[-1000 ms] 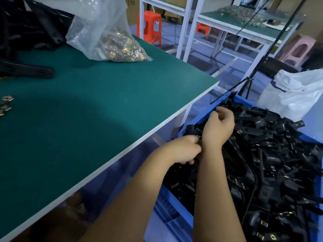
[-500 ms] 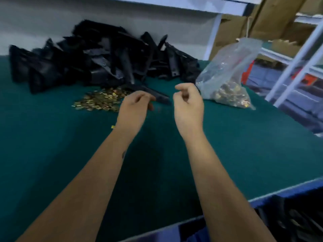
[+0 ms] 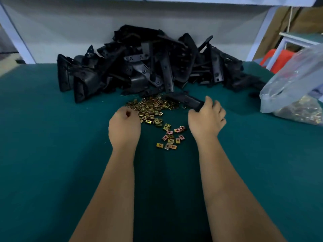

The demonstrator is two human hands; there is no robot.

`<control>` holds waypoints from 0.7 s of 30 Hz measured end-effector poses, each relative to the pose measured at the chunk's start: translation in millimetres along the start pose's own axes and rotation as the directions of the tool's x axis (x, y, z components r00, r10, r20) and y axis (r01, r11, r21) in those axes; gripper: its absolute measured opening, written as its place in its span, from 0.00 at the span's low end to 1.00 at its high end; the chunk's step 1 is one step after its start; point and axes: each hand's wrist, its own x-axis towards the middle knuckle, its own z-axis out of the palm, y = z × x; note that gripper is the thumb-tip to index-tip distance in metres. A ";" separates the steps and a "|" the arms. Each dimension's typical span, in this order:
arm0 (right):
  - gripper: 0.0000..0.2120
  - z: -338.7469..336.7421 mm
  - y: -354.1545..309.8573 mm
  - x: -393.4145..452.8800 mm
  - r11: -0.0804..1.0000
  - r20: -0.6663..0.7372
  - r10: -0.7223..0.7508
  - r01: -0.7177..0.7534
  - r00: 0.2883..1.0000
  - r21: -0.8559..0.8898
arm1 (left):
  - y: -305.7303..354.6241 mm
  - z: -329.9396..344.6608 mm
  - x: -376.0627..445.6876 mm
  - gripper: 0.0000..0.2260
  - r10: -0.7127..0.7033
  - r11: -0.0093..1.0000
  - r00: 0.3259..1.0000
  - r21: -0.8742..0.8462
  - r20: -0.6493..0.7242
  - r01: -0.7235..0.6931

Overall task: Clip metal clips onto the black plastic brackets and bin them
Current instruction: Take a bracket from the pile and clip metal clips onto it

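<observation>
Between the clip scatter and the bracket heap, my right hand was curled round the near end of one black bracket, which lay angled across the table toward the pile. Grip taken at the end, presumably to draw the piece clear of the heap and leave its other end free for clipping. My left hand sat with fingers curled into a loose fist at the near edge of the loose metal clips; could not tell whether a clip was pinched inside it. Likely purpose: picking one clip while the other hand fetched the bracket.

Clips lay in a dense patch just in front of the heap, thinning to a few strays between my wrists, all within reach of both hands. Unclipped brackets were piled at the back. A clear bag of spare clips rested at the right.

Surface: green table, matte. Behind: grey wall panel, white frame posts. An orange stool stood beyond the right corner. Bin not in view.
</observation>
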 end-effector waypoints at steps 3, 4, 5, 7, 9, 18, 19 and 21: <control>0.32 3.2 1.2 -1.1 0.984 0.083 -0.022 0.036 0.996 -0.176 | 0.7 -2.5 1.2 0.10 -0.009 0.997 0.999 -0.080 0.039 0.012; 0.29 3.1 0.9 -2.6 0.980 0.060 -0.038 0.049 0.997 -0.194 | 0.6 -2.7 1.3 0.10 -0.003 0.995 0.999 -0.098 0.046 0.008; 0.25 3.1 0.2 -4.0 0.978 0.032 -0.053 0.059 0.998 -0.199 | 0.6 -2.7 0.6 0.10 0.009 0.995 0.999 -0.095 0.051 -0.004; 0.21 3.4 -0.5 -7.1 0.983 -0.004 -0.073 0.071 0.997 -0.171 | 1.3 -2.3 -1.9 0.10 0.029 0.998 0.998 -0.059 0.061 -0.025; 0.21 1.8 -1.7 -10.5 0.991 -0.053 -0.098 0.093 0.994 -0.093 | 2.9 -2.1 -4.2 0.10 0.038 0.997 0.997 -0.064 0.064 -0.034; 0.14 3.2 -27.6 -50.5 0.849 -0.231 -0.468 0.506 0.853 0.150 | 20.5 6.3 -11.4 0.12 0.058 0.851 0.962 -0.517 0.268 0.092; 0.15 4.5 -28.7 -52.0 0.834 -0.208 -0.508 0.538 0.836 0.126 | 20.9 6.2 -12.2 0.11 0.085 0.834 0.955 -0.545 0.283 0.087; 0.16 4.7 -28.7 -51.7 0.823 -0.162 -0.534 0.554 0.830 0.124 | 20.2 5.0 -13.1 0.07 0.147 0.813 0.941 -0.580 0.303 0.060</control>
